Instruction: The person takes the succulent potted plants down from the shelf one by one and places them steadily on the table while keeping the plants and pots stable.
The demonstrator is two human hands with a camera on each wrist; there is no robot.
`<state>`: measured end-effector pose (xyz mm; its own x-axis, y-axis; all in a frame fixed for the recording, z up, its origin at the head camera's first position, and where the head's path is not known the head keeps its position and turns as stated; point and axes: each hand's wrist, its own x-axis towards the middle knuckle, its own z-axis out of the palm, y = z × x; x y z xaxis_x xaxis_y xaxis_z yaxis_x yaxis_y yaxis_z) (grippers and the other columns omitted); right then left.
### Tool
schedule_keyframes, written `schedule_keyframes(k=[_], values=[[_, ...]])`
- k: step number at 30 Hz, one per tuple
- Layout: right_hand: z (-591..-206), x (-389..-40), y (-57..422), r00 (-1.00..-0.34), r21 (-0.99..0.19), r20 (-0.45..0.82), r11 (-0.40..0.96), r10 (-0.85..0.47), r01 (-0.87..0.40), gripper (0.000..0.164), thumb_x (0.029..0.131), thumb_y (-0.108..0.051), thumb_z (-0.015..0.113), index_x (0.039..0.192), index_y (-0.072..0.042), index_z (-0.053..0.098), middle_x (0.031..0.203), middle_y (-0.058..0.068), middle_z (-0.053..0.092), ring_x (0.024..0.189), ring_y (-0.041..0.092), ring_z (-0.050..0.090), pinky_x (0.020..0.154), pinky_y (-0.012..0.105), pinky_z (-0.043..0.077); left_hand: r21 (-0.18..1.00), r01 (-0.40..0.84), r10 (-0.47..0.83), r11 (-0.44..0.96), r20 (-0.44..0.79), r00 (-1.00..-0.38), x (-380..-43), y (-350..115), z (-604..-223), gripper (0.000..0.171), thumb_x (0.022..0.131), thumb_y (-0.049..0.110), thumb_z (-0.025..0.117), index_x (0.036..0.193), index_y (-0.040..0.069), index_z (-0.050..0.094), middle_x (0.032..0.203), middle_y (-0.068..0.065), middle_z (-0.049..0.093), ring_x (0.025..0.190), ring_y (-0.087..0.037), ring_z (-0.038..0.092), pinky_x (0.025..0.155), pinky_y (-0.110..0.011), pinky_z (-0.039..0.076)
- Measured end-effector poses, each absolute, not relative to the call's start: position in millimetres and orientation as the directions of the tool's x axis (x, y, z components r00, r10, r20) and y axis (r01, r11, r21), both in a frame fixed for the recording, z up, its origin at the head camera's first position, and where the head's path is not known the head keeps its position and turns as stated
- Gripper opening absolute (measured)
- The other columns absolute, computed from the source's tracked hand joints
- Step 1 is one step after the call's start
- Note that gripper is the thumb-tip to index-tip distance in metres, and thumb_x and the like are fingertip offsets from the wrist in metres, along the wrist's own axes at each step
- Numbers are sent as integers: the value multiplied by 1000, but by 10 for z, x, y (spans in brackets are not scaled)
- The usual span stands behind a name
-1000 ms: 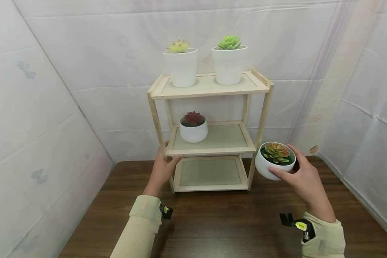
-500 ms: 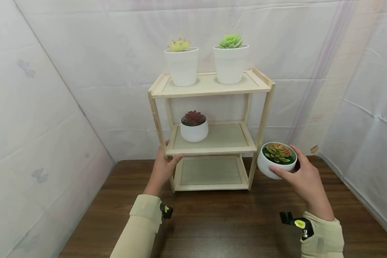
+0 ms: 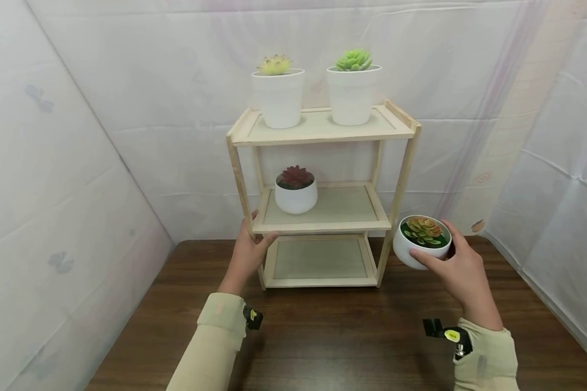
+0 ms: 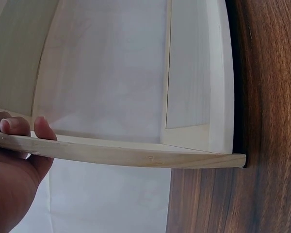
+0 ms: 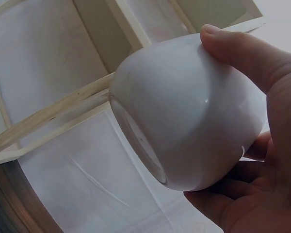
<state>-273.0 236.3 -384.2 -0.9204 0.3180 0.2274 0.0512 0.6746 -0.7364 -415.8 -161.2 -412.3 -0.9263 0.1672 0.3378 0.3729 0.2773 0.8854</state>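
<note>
My right hand (image 3: 462,266) grips a round white pot (image 5: 184,107) from its right side, thumb in front. A green and orange succulent (image 3: 423,231) sits in that pot, which is held in the air just right of the wooden shelf rack (image 3: 323,227). At the rack's left front post, my left hand (image 3: 247,250) curls its fingers and thumb round the wood (image 4: 102,153). A white bowl-shaped pot (image 3: 295,200) with a dark red succulent (image 3: 296,177) stands on the left of the middle shelf.
On the top shelf stand two taller white pots, one with a yellowish succulent (image 3: 275,65) and one with a bright green succulent (image 3: 354,60). The rack rests on a dark brown wooden table (image 3: 342,336). White cloth (image 3: 176,108) hangs behind and at both sides.
The right hand and its pot have shifted very slightly right relative to the rack. The left hand keeps its hold on the post. The head view has tilted a little.
</note>
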Motion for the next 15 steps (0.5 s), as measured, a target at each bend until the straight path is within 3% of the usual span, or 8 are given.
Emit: schedule_keyframes(k=[15], values=[[-4014, -2841, 2395, -911, -789, 206, 611, 357, 61, 103, 81, -56, 72, 157, -17, 15, 147, 30, 38, 127, 48, 43, 91, 62, 43, 881, 374, 175, 291, 335, -926, -4145, -1624, -4111, 93, 84, 49, 69, 153, 14, 18, 154, -10, 34, 141, -23, 38, 114, -45, 35]])
